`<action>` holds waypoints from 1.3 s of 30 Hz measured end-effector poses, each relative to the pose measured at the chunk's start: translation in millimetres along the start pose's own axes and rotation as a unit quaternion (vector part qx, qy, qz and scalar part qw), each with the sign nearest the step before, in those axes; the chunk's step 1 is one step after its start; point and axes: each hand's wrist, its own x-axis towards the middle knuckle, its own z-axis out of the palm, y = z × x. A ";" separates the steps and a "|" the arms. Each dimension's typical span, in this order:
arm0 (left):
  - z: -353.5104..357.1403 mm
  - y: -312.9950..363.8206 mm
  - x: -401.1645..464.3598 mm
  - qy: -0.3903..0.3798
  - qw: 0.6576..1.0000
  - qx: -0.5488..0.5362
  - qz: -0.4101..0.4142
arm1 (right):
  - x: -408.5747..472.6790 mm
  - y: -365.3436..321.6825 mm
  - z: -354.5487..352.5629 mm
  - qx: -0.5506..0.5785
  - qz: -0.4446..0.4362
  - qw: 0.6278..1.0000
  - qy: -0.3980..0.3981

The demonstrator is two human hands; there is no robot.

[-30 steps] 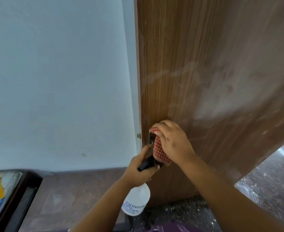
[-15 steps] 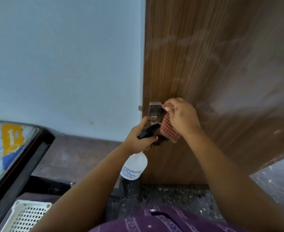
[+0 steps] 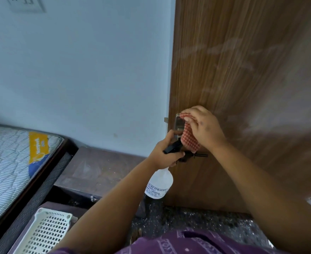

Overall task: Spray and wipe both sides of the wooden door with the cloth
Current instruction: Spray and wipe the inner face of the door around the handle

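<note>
The wooden door [image 3: 242, 70] fills the right half of the view, streaked with pale wipe marks. My right hand [image 3: 204, 127] presses a red-and-white checked cloth [image 3: 188, 138] against the metal lock plate [image 3: 180, 122] near the door's left edge. Just below and left, my left hand [image 3: 164, 153] grips the black trigger head of a white spray bottle [image 3: 159, 186], which hangs down beside the door edge. The dark door handle [image 3: 199, 155] shows partly under the cloth.
A pale blue wall [image 3: 77, 70] stands left of the door. A mattress on a dark bed frame [image 3: 22, 154] lies at the left, with a white perforated basket [image 3: 44, 233] below it. Speckled dark floor [image 3: 197, 219] runs under the door.
The view has tilted down and pulled back, bringing the bed and basket into sight. My right hand with the cloth has shifted onto the lock plate. The left hand keeps the bottle.
</note>
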 end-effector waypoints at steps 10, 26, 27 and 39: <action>0.2 5.0 -3.1 -0.005 0.999 0.008 -0.035 | -10.1 3.0 -23.1 0.011 0.134 0.989 -0.064; -11.2 1.3 6.2 -0.058 0.998 -0.010 -0.023 | -65.2 8.9 74.0 0.518 0.424 0.725 0.159; -13.2 1.6 5.7 -0.059 0.998 -0.008 -0.022 | -58.2 1.9 77.4 0.531 0.416 0.717 0.176; -29.8 10.2 11.0 -0.128 0.990 0.029 -0.055 | -47.7 -6.9 78.3 0.718 0.377 0.569 0.133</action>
